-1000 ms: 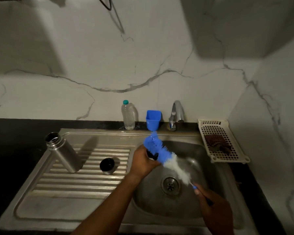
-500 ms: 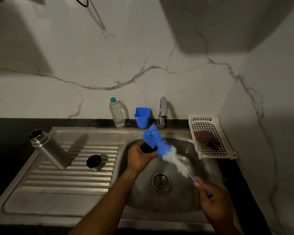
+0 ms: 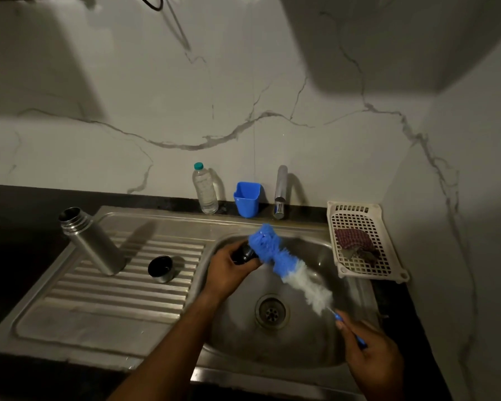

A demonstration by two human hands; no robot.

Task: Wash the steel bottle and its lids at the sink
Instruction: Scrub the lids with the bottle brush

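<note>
- Steel sink [image 3: 301,357] set in a black counter, with a veined marble wall [image 3: 243,96] behind it and at three o'clock; the light is dim.
- The steel bottle [image 3: 93,241] stands uncapped on the ribbed drainboard [image 3: 99,319], at nine o'clock from the basin. A steel-sided lid [image 3: 162,269] sits just beside it.
- My left hand [image 3: 229,273] curls round a small black lid [image 3: 243,254] over the basin.
- My right hand [image 3: 370,354] grips the handle of the blue-and-white bottle brush [image 3: 287,264], its bristles against that lid.

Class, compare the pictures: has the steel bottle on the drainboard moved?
No. The steel bottle stands at the same far-left end of the drainboard ribs, the loose lid beside it as before; only the camera shifted.
</note>
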